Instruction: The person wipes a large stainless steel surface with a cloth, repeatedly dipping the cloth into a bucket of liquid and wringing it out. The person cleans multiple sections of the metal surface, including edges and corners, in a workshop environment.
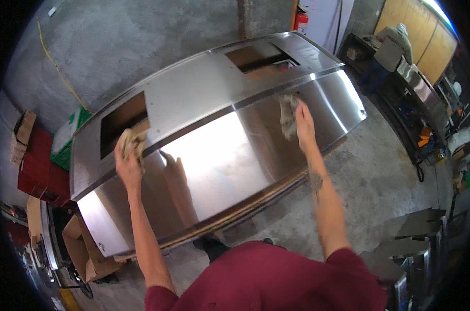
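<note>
A large shiny sheet-metal housing (193,101) lies in front of me, its sloped near face mirror-bright and its upper face pierced by two rectangular openings. My left hand (126,165) is closed around a crumpled beige rag (135,141), close to the left opening (113,129) and the fold between the two faces. Over the right part of the sloped face, my right hand (305,127) grips a greyish rag (288,116). Whether that rag touches the metal is hard to tell. The right opening (261,56) is farther back.
Red bins (38,166), a green crate (69,137) and an open cardboard box (87,249) stand at the left. Another person (393,49) works at a cluttered bench at the far right. A fire extinguisher (301,22) hangs at the back. Metal pieces (411,246) lie at lower right.
</note>
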`<state>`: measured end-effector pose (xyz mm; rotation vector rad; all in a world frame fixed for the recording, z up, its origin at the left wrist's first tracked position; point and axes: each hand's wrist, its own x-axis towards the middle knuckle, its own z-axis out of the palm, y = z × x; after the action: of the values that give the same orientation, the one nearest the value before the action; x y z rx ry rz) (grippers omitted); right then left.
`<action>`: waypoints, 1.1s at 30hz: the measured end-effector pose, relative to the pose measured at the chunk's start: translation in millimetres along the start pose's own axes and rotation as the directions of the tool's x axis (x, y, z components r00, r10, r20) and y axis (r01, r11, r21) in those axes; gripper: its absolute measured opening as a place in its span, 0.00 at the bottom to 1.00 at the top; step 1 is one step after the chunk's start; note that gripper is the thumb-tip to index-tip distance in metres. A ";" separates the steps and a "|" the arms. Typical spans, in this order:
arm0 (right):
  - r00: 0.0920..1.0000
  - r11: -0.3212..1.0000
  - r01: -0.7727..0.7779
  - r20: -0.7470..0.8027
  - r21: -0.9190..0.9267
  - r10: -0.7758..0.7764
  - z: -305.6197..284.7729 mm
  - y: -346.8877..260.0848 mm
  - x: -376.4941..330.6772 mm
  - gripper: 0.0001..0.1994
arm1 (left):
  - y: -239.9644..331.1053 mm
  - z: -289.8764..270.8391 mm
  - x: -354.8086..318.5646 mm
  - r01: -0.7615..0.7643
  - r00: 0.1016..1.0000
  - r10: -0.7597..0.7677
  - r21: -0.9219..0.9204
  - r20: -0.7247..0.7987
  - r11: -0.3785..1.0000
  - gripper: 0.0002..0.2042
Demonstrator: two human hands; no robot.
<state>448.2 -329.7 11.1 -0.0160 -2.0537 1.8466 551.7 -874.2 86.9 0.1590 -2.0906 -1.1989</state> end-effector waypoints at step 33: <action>0.558 0.677 -0.697 -0.416 0.234 0.718 -715.6 313.5 191.6 0.32 | 268.4 750.5 34.6 -0.348 0.932 0.273 0.378 0.238 0.858 0.15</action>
<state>397.8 447.2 -191.2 -1.3584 -1.7383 1.9986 113.6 -207.5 80.3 -0.0978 -2.3942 -0.5806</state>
